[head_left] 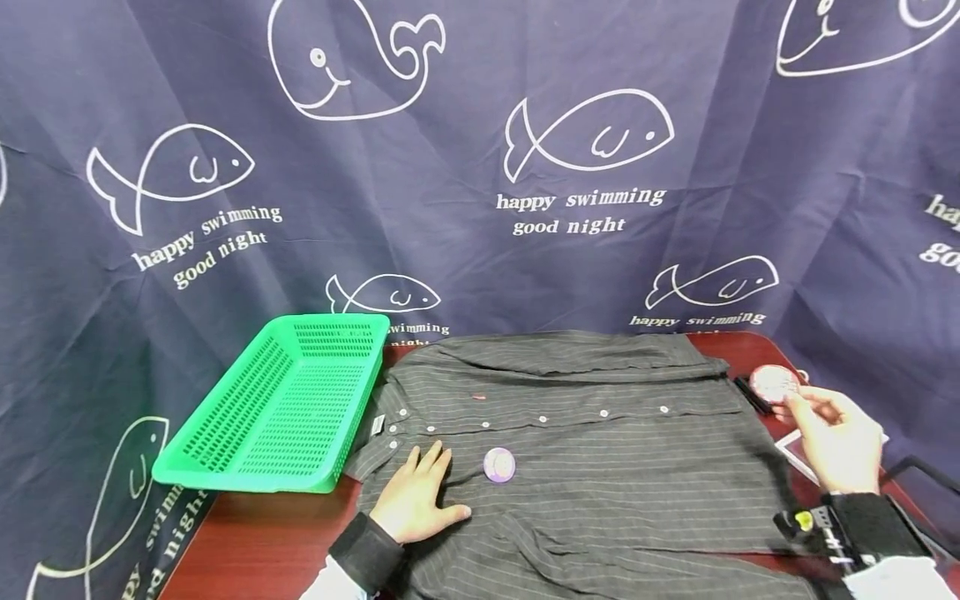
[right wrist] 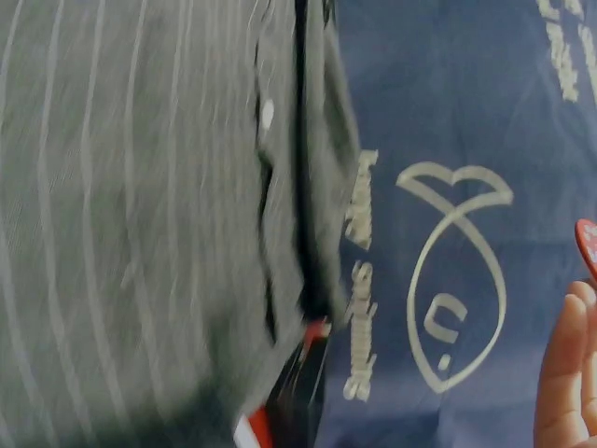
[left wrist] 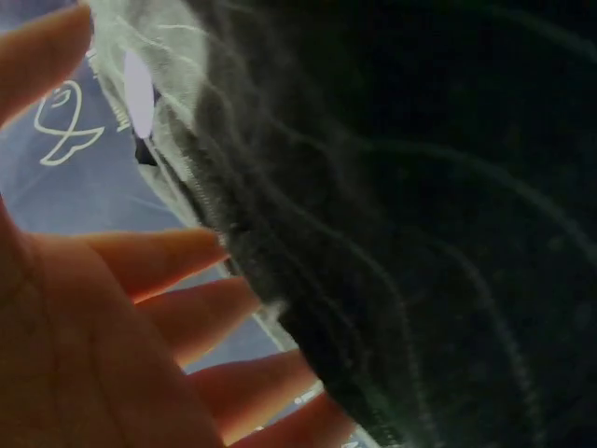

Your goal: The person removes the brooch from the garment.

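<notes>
Head view first: where do we find the hands?

– We see the left hand [head_left: 416, 500] resting on the dark striped shirt [head_left: 615, 475], near its collar, with fingers straight, thumb spread and nothing held. Just past the shirt's hem, the right hand [head_left: 843, 442] pinches a red-and-white badge [head_left: 772, 383] between thumb and fingers.

– And the other things?

– One purple badge [head_left: 498, 465] lies on the shirt, near the left hand. Beside the shirt's collar end is a green basket [head_left: 247, 481]; behind the shirt hangs a blue cloth [head_left: 585, 275] with white fishes.

– Left wrist view: what do we notice?

– Left fingers are spread apart, their tips at the shirt.

– Right wrist view?

– We see only part of the right hand, apart from the shirt. The red-and-white badge's edge shows at its fingertips; from this view alone we cannot tell the grip.
</notes>
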`<action>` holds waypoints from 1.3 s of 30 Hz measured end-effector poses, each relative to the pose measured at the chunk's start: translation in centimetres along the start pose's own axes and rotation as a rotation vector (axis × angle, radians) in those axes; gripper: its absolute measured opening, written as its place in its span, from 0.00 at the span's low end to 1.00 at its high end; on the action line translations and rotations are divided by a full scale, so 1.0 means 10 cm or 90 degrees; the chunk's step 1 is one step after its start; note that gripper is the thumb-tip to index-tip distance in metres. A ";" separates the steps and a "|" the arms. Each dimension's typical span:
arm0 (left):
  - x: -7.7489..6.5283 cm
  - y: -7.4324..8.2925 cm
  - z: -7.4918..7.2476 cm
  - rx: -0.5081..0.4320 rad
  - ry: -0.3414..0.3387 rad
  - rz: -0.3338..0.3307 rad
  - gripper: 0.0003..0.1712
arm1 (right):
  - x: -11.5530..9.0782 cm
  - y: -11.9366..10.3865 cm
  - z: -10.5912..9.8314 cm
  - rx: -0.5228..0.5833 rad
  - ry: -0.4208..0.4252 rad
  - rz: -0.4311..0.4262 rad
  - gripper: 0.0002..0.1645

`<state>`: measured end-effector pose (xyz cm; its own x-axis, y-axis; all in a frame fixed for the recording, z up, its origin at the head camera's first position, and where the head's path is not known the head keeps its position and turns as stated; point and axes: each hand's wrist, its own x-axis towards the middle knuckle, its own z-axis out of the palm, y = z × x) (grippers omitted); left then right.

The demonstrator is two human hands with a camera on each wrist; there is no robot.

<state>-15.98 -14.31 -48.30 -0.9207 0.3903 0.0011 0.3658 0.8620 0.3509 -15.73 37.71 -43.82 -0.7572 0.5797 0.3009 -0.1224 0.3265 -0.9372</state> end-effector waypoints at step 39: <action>0.01 0.01 0.03 0.031 -0.067 -0.012 0.52 | 0.19 0.67 -0.66 -0.549 -0.179 0.160 0.26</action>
<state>-15.93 -14.07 -48.56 -0.9091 0.4036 -0.1035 0.3574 0.8830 0.3042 -13.76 45.93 -48.35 -0.8378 0.5436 -0.0514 0.4977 0.7217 -0.4810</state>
